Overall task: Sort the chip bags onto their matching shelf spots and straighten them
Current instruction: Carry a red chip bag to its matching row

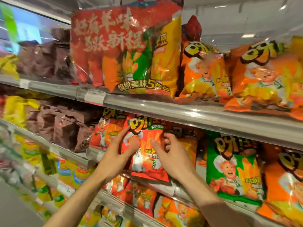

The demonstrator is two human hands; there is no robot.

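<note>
L hand (122,149) + R hand (170,152) pinch red chip bag (147,154) by its sides, squaring it upright on mid shelf (205,118).

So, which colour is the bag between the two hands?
Mostly red, with orange flames and a green band at the top, in the head view.

I noted the red chip bag (148,154) was glossy, crinkled plastic film. The shelf edge (205,115) looked like smooth, shiny metal.
</note>
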